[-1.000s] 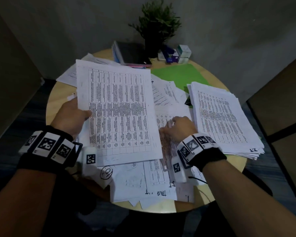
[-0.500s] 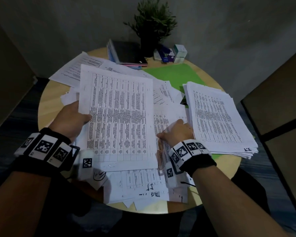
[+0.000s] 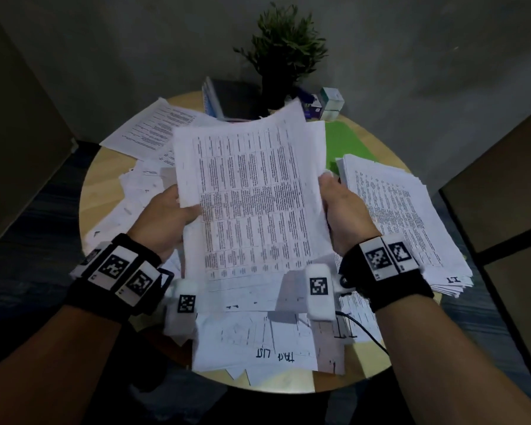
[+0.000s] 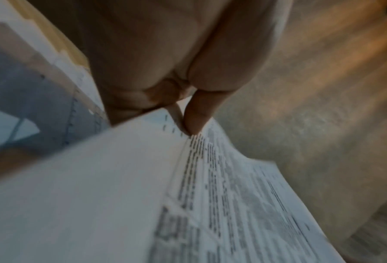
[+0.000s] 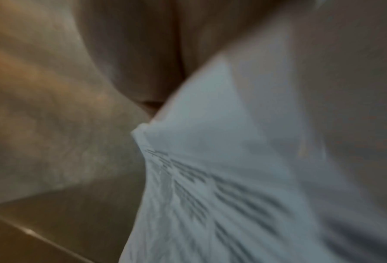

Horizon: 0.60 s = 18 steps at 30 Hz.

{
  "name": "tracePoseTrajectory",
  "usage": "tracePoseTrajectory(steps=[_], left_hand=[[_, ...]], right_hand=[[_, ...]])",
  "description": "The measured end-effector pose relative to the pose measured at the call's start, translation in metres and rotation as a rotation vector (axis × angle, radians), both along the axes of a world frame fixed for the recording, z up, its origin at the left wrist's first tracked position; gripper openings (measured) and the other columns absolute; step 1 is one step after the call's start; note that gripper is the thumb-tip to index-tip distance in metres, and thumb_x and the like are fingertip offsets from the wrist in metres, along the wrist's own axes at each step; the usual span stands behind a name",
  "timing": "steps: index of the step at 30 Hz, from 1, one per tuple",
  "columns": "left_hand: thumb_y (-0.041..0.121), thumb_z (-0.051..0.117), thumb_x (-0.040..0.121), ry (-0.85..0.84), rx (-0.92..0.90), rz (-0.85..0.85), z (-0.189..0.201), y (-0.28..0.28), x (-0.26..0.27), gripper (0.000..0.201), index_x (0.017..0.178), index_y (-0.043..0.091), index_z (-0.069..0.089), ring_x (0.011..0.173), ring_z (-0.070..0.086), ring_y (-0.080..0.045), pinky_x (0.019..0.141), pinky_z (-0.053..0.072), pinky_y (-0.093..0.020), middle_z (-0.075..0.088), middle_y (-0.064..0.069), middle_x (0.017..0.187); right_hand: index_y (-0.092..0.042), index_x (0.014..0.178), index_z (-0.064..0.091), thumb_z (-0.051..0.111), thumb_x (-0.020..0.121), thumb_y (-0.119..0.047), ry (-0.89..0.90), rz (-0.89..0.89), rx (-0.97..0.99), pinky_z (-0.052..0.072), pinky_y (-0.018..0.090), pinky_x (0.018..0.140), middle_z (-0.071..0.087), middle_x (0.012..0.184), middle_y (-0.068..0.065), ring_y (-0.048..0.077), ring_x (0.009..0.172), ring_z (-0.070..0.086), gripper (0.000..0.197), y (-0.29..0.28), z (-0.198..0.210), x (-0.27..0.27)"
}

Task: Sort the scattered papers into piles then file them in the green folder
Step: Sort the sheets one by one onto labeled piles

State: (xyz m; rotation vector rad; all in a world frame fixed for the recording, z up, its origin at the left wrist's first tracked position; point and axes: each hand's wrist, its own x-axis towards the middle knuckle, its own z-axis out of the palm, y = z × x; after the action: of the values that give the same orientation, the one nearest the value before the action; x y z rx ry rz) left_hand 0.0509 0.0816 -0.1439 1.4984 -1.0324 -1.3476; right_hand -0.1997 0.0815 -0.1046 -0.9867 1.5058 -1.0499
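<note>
A thin bundle of printed table sheets [image 3: 252, 197] hangs above the round table, held on both sides. My left hand [image 3: 178, 207] pinches its left edge, thumb on top; the left wrist view shows thumb and fingers [image 4: 192, 115] clamped on the paper [image 4: 188, 195]. My right hand [image 3: 334, 197] grips the right edge, and the blurred right wrist view shows the sheets [image 5: 210, 178] running from the palm. A sorted pile [image 3: 405, 222] lies at the right. The green folder [image 3: 347, 145] shows behind it, partly covered. Loose papers [image 3: 258, 342] are spread under my hands.
At the back of the wooden table [image 3: 105, 170] stand a potted plant [image 3: 285, 50], a dark notebook stack [image 3: 230, 99] and small boxes [image 3: 328, 102]. More sheets [image 3: 154, 130] lie at the back left. Walls close in on three sides.
My right hand left the papers on the table and took the right edge of the sheets that my left hand held. The bundle now sits higher and further right, between both hands.
</note>
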Motion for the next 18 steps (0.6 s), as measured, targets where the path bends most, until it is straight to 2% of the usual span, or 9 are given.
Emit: tracePoseTrajectory(steps=[2, 3, 5, 7, 10, 12, 14, 15, 18], left_hand=[[-0.003, 0.056, 0.093, -0.054, -0.053, 0.029, 0.003, 0.001, -0.002, 0.035, 0.121, 0.018, 0.057, 0.101, 0.063, -0.021, 0.088, 0.052, -0.034, 0.065, -0.006, 0.118], [-0.003, 0.057, 0.092, -0.066, -0.070, 0.046, 0.003, 0.002, -0.004, 0.034, 0.119, 0.017, 0.058, 0.103, 0.064, -0.023, 0.091, 0.052, -0.038, 0.066, -0.006, 0.116], [-0.002, 0.059, 0.092, -0.042, -0.087, 0.035, 0.006, 0.004, -0.010, 0.029, 0.112, 0.019, 0.059, 0.102, 0.066, -0.022, 0.091, 0.053, -0.041, 0.068, -0.005, 0.111], [0.002, 0.058, 0.094, -0.023, -0.077, -0.027, 0.011, 0.008, -0.024, 0.022, 0.109, 0.018, 0.057, 0.091, 0.067, -0.018, 0.082, 0.054, -0.036, 0.069, -0.001, 0.100], [0.015, 0.061, 0.094, -0.022, 0.001, -0.064, 0.009, 0.009, -0.049, 0.013, 0.106, 0.016, 0.055, 0.076, 0.059, -0.023, 0.068, 0.049, -0.037, 0.064, -0.007, 0.091], [0.019, 0.065, 0.092, -0.086, 0.075, -0.096, 0.002, 0.009, -0.065, 0.023, 0.111, 0.014, 0.053, 0.073, 0.052, -0.025, 0.062, 0.045, -0.038, 0.059, -0.012, 0.091], [0.021, 0.068, 0.088, -0.213, 0.127, -0.164, -0.006, 0.008, -0.083, 0.038, 0.120, 0.012, 0.049, 0.081, 0.056, -0.030, 0.075, 0.051, -0.043, 0.060, -0.014, 0.102], [0.023, 0.068, 0.087, -0.323, 0.143, -0.209, -0.008, 0.007, -0.091, 0.045, 0.125, 0.013, 0.046, 0.091, 0.059, -0.032, 0.085, 0.051, -0.038, 0.060, -0.013, 0.112], [0.022, 0.064, 0.090, -0.641, 0.153, -0.265, -0.007, 0.007, -0.120, 0.063, 0.143, 0.010, 0.031, 0.110, 0.058, -0.031, 0.085, 0.046, -0.029, 0.055, -0.013, 0.125]], right_hand=[[-0.021, 0.130, 0.056, 0.047, 0.080, -0.072, 0.038, -0.003, 0.034, 0.045, 0.049, 0.103, 0.062, 0.129, 0.004, 0.025, 0.117, 0.060, 0.072, 0.000, -0.002, -0.001], [-0.021, 0.124, 0.057, 0.053, 0.072, -0.074, 0.129, 0.060, 0.023, 0.047, 0.050, 0.101, 0.064, 0.124, 0.003, 0.024, 0.113, 0.062, 0.074, 0.002, -0.005, -0.003], [-0.019, 0.114, 0.059, 0.065, 0.078, -0.050, 0.308, 0.157, -0.006, 0.049, 0.052, 0.095, 0.069, 0.112, 0.003, 0.024, 0.104, 0.065, 0.048, 0.006, -0.014, -0.012], [-0.018, 0.113, 0.061, 0.061, 0.087, -0.020, 0.343, 0.108, -0.051, 0.051, 0.052, 0.092, 0.070, 0.104, 0.003, 0.026, 0.097, 0.066, 0.026, 0.006, -0.017, -0.029], [-0.026, 0.097, 0.064, 0.057, 0.082, -0.013, 0.272, -0.045, -0.101, 0.052, 0.057, 0.077, 0.068, 0.082, 0.008, 0.031, 0.076, 0.064, 0.021, 0.007, -0.008, -0.067], [-0.025, 0.099, 0.064, 0.057, 0.081, -0.015, 0.303, -0.120, -0.126, 0.052, 0.054, 0.077, 0.067, 0.081, 0.008, 0.031, 0.076, 0.063, 0.022, 0.006, -0.004, -0.098], [-0.027, 0.100, 0.062, 0.058, 0.081, -0.020, 0.315, -0.180, -0.135, 0.052, 0.055, 0.081, 0.064, 0.080, 0.004, 0.030, 0.080, 0.062, 0.021, 0.002, -0.007, -0.128], [-0.030, 0.100, 0.061, 0.059, 0.082, -0.020, 0.306, -0.195, -0.139, 0.050, 0.055, 0.086, 0.065, 0.083, -0.001, 0.029, 0.085, 0.062, 0.021, 0.002, -0.007, -0.137], [-0.028, 0.105, 0.063, 0.057, 0.090, -0.011, 0.223, -0.188, -0.150, 0.049, 0.047, 0.095, 0.069, 0.097, -0.010, 0.021, 0.096, 0.064, 0.024, 0.000, -0.019, -0.154]])
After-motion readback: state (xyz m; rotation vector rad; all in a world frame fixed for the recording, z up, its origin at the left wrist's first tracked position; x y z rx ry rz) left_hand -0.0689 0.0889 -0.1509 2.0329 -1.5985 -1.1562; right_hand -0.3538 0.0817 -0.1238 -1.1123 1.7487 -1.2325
